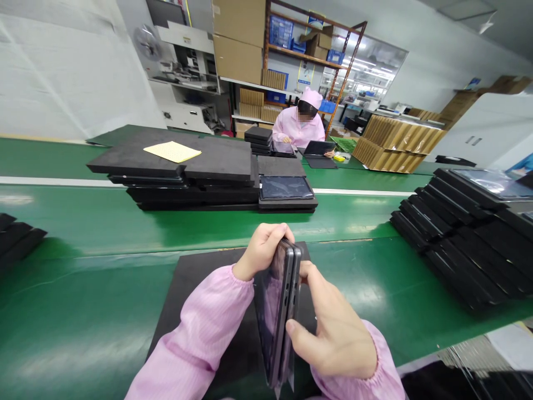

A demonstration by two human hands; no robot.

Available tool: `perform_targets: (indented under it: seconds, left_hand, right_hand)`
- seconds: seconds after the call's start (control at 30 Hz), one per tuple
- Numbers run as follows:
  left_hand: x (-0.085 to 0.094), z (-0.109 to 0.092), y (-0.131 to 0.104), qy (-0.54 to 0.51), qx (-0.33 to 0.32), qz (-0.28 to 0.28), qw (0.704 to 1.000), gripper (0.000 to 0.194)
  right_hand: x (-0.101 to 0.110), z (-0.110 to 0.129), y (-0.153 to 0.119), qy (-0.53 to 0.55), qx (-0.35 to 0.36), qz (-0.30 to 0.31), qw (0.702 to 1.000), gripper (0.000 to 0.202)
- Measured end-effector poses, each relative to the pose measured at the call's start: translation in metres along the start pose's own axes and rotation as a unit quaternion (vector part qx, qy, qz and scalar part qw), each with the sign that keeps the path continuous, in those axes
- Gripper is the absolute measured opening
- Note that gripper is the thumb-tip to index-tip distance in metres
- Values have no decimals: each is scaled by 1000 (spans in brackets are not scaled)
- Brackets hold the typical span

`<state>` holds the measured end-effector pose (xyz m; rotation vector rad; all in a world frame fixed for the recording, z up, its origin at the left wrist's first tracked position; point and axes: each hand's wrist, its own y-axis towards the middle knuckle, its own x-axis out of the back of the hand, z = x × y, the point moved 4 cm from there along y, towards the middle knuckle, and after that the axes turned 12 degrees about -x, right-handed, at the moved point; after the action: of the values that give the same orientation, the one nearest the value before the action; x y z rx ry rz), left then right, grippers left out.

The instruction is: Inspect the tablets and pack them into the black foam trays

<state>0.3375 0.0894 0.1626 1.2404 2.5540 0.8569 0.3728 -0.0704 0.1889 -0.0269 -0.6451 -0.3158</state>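
1. Head view: you hold two flat black tablets [286, 303] up on edge, side by side and close together, over the black mat [195, 300] on the green counter [95, 294].
2. To do this well, line both edges up, hold on softly, and try not to smear the shiny front [268, 316] of the left one.
3. Your left hand [264, 249], at 11 o'clock from the tablets, grips their far end.
4. Your right hand [335, 322], at 3 o'clock, touches their right side with bent fingers and thumb; I can't tell if it grips.

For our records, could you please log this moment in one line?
left hand: holding far end; right hand: at right side; two tablets: upright, together
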Motion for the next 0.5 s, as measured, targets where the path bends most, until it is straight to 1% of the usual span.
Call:
perform_targets:
  seconds: [0.17,0.23,0.27,0.3,0.33,0.37,0.4,0.43,0.47,0.5]
  left_hand:
    - [-1,-5,-1,10,-7,9,1000,60]
    - [-3,-6,-5,7,-12,9,1000,58]
    - [-5,-4,-9,7,-21,0,1000,57]
    - [-4,-1,-13,11,-32,-31,999,55]
    - [-2,3,-19,20,-44,-90,995,52]
    - [2,10,-25,32,-49,-165,985,48]
    - [7,20,-34,46,-34,-260,964,44]
    - [11,32,-42,56,2,-332,942,39]
    - [12,46,-49,53,63,-350,933,35]
    - [11,60,-53,36,125,-341,931,35]
  right_hand:
    - [2,3,-2,-19,-2,-6,1000,29]
    - [0,2,-2,-32,-21,-14,999,29]
    - [-2,1,-1,-38,-36,-26,998,28]
    - [-3,0,-1,-42,-56,-42,997,27]
    - [-4,-2,0,-44,-77,-58,994,27]
    - [-6,-3,0,-42,-94,-73,992,28]
    - [-7,-4,0,-39,-103,-84,990,29]
    - [-9,-4,0,-34,-103,-90,990,34]
    - [-10,-3,0,-30,-97,-90,991,42]
    - [-12,-2,-1,-27,-86,-86,992,52]
